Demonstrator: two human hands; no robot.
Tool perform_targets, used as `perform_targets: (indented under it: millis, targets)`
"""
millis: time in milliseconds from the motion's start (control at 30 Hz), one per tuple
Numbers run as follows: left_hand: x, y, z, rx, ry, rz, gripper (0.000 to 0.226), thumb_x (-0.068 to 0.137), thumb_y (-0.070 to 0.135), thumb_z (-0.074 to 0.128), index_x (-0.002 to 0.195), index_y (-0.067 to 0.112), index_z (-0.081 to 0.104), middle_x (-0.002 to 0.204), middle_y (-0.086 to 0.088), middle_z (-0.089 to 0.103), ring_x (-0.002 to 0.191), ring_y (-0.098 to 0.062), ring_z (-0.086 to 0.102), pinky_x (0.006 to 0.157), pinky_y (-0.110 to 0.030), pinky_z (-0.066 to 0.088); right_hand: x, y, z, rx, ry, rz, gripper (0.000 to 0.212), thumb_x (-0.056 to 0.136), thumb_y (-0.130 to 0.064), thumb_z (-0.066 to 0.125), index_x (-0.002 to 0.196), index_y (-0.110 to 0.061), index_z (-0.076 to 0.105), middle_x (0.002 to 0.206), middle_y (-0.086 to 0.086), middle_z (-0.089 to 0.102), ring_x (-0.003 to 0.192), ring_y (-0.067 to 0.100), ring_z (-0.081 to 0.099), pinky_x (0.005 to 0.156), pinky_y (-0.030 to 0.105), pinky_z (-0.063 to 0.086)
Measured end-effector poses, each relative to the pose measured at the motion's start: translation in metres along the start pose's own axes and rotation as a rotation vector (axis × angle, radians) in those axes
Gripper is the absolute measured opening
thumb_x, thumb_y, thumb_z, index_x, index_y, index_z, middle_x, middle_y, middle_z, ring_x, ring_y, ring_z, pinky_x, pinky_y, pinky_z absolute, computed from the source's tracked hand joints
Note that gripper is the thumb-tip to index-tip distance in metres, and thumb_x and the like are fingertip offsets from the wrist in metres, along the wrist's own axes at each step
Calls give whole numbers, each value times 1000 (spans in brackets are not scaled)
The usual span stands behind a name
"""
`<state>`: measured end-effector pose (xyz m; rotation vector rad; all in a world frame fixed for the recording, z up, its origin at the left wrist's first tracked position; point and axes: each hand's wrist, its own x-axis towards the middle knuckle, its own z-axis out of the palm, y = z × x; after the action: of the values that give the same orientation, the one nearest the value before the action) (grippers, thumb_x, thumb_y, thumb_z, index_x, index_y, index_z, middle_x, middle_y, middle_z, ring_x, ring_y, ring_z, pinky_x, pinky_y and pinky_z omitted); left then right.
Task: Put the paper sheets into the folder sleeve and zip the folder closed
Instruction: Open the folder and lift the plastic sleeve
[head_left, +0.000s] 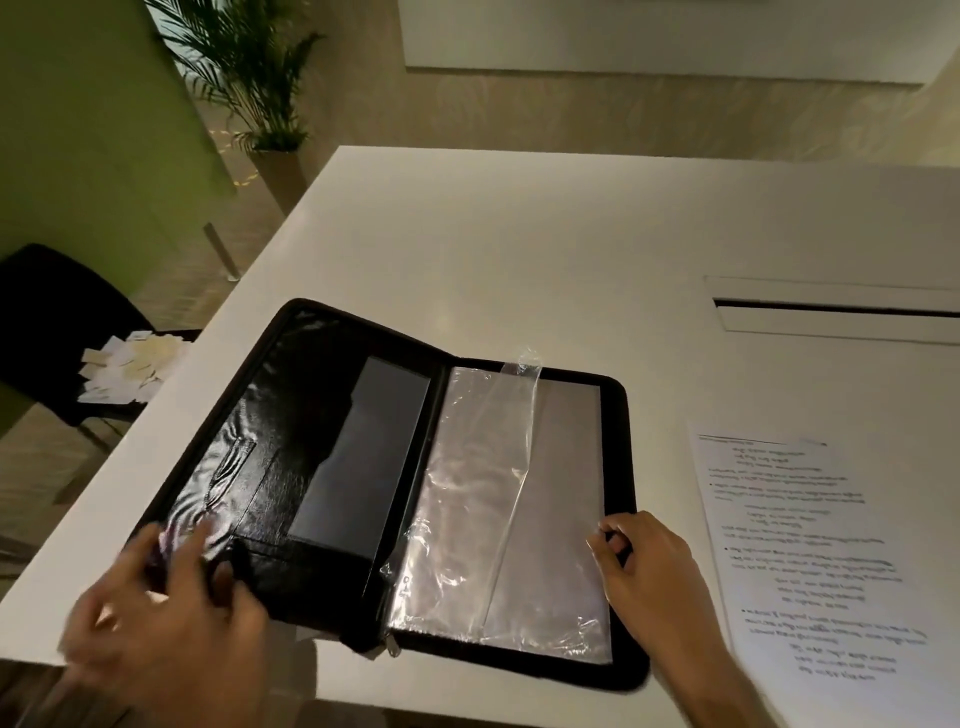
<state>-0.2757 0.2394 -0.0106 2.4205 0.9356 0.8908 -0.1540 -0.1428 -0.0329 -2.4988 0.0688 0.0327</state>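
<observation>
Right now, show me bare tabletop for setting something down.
The widest bare patch of the table lies beyond the folder, left of the hatch slot. A narrow strip runs between folder and paper sheets, beyond the right hand pinching the plastic sleeve. The near edge is crowded: left hand on the folder.

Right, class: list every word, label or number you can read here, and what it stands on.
Paper sheet: lines of printed text, too blurred to read.
Plastic sleeve: small dark mark near its bottom edge, too small to read.
Nothing can be quoted.
</observation>
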Motion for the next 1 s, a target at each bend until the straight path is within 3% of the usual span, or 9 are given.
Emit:
perform_targets:
  millis: [133, 200, 300, 400, 533, 600, 667, 833, 1000]
  targets:
    - [-2, 62, 29, 49, -255, 422, 52, 81, 13, 71, 131, 23, 74, 129, -3, 71, 116, -36, 56, 89, -47, 46, 6, -1, -3, -6, -45, 18, 14, 103, -31, 75, 92, -23, 73, 83, -9, 66, 70, 12, 64, 64, 32, 58]
    - [-10, 99, 51, 49, -459, 462, 52, 92, 31, 78, 142, 18, 68, 133, -4, 70, 118, -30, 57, 87, -45, 52, 9, -1, -8, 52, -57, 18, 7, 103, -29, 76, 98, -24, 77, 85, -10, 70, 73, 11, 67, 72, 39, 62]
    - [-2, 138, 87, 107, -628, 402, 84, 101, 71, 52, 162, 14, 48, 146, -6, 62, 127, -32, 55, 98, -50, 53, 16, 6, -25, 139, 13, 32, 7, 102, -29, 77, 108, -27, 80, 89, -11, 74, 78, 7, 70, 72, 32, 59]
    - [16, 161, 119, 139, -797, 264, 88, 95, 76, 59, 163, 21, 44, 148, -6, 60, 136, -35, 48, 109, -54, 47, 26, 29, -55, 146, 154, 102, 9, 103, -27, 76, 109, -21, 80, 93, -5, 76, 80, 8, 70, 70, 27, 51]
    - [33, 173, 133, -72, -856, 143, 6, 92, 42, 82, 93, 48, 80, 92, 12, 81, 97, -17, 76, 84, -36, 60, 32, 82, -105, 46, 285, 236, 20, 104, -22, 75, 122, -14, 79, 116, 10, 75, 98, 28, 73, 86, 40, 59]
    - [33, 177, 139, -194, -886, 160, 27, 91, 26, 87, 73, 45, 78, 70, 17, 77, 69, 0, 73, 63, -15, 53, 30, 109, -129, -64, 304, 328, 31, 105, -25, 73, 133, -12, 74, 128, 16, 68, 114, 38, 69, 95, 51, 61]
    - [30, 186, 143, -296, -919, 103, 27, 90, 21, 89, 72, 39, 79, 70, 14, 77, 65, 0, 72, 58, -10, 49, 26, 133, -148, -165, 283, 450, 42, 105, -30, 71, 142, -10, 67, 135, 21, 61, 125, 44, 60, 99, 58, 59]
    - [4, 220, 147, -472, -1149, -22, 17, 97, 16, 83, 81, 24, 83, 78, -3, 80, 64, -17, 75, 57, -27, 54, 23, 163, -166, -255, 121, 637, 60, 104, -46, 70, 146, -5, 56, 136, 24, 56, 128, 48, 52, 101, 59, 54]
    - [-30, 249, 161, -529, -1091, -12, 4, 99, 28, 80, 98, 29, 84, 86, -1, 85, 70, -15, 79, 53, -24, 56, 30, 163, -162, -225, 87, 637, 62, 98, -47, 79, 136, -3, 57, 128, 19, 55, 125, 45, 54, 101, 56, 52]
